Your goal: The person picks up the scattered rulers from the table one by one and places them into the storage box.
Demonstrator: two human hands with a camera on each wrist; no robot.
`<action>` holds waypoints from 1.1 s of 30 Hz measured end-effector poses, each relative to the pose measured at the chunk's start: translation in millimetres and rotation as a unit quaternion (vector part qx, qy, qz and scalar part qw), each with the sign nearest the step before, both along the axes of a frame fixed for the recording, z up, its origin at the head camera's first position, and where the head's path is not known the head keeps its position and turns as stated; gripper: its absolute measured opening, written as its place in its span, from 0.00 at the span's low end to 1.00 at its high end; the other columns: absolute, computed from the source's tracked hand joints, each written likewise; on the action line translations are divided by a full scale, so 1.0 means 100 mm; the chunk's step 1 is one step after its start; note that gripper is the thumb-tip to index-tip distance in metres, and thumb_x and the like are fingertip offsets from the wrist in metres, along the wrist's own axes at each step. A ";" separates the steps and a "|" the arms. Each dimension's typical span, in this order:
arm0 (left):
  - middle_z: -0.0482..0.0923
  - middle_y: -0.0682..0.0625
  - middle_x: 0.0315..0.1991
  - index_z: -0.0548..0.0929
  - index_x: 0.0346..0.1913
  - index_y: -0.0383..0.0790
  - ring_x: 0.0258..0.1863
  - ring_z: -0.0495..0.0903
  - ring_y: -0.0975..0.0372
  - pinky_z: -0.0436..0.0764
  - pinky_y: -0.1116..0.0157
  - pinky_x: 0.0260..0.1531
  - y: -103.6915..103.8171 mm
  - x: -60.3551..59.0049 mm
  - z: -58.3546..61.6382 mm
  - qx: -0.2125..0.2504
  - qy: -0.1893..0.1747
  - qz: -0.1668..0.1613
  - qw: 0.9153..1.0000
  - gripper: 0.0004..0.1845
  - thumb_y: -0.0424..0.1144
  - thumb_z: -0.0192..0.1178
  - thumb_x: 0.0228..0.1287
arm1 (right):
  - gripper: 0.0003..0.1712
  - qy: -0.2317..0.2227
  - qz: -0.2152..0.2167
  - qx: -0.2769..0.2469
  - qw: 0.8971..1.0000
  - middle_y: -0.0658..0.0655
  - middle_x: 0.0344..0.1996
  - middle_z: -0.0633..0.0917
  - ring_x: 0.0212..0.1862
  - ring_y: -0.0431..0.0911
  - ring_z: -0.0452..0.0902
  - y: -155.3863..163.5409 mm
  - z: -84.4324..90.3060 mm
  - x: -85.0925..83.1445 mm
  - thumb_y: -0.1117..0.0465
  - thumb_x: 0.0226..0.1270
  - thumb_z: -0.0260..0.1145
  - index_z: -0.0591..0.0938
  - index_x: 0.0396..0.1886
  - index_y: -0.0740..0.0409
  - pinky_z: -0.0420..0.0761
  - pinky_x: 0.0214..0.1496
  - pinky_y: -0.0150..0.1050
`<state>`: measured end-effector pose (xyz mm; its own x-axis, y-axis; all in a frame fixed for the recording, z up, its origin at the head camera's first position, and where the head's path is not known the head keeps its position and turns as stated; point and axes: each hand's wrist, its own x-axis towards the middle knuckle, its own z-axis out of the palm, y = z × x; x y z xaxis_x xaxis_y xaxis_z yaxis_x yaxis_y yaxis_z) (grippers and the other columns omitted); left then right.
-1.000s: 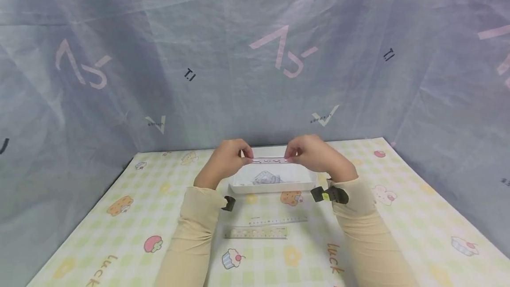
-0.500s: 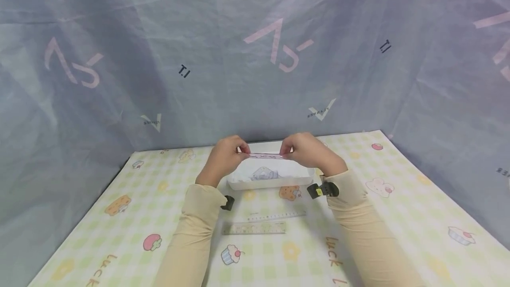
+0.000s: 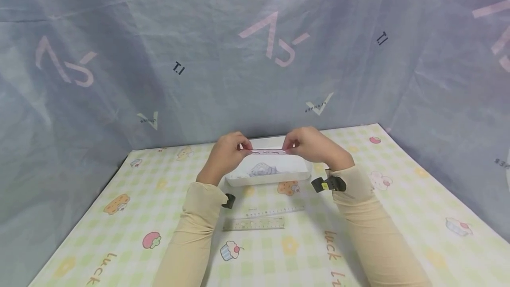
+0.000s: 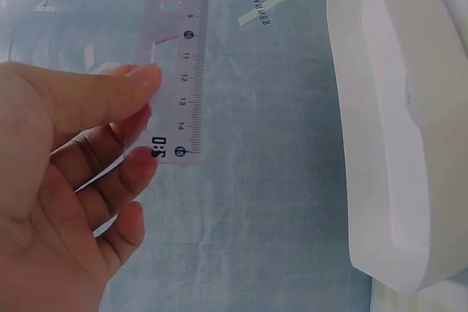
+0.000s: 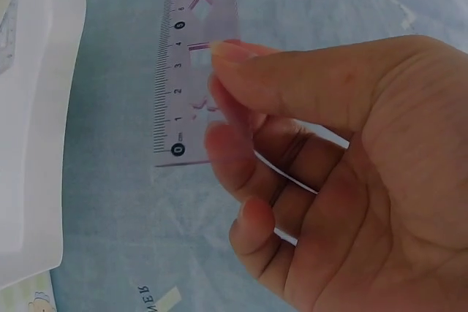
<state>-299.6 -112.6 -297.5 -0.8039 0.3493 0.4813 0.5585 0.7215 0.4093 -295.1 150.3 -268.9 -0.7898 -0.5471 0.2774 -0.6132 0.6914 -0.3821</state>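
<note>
Head view shows both hands raised over the worktop [image 3: 398,216], each pinching one end of a single pale pink ruler [image 3: 268,151] between thumb and fingers. Left hand [image 3: 226,156] grips the left end, and the left wrist view shows its fingers [image 4: 110,96] clamped near the 15 mark of the ruler [image 4: 179,71]. Right hand [image 3: 312,145] grips the other end; the right wrist view has its fingers [image 5: 241,63] closed on the ruler [image 5: 194,71] near the zero mark. Held level, this ruler hangs just above one white tray [image 3: 267,180], which holds a crumpled clear bag [image 3: 263,170]. Nearer the person, two more rulers lie flat on the patterned cloth: a slim clear ruler [image 3: 275,211] and, just beside it, a wider stencil ruler [image 3: 253,223]. That makes three rulers and one tray.
</note>
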 end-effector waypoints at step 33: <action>0.82 0.54 0.32 0.88 0.29 0.44 0.34 0.78 0.60 0.79 0.58 0.43 -0.07 -0.15 -0.30 -0.097 -0.072 0.028 0.992 0.06 0.30 0.67 0.61 | 0.06 -0.037 -0.013 0.001 0.999 0.52 0.33 0.87 0.38 0.44 0.80 -0.15 -0.55 -0.28 0.70 0.63 0.69 0.87 0.30 0.56 0.81 0.46 0.42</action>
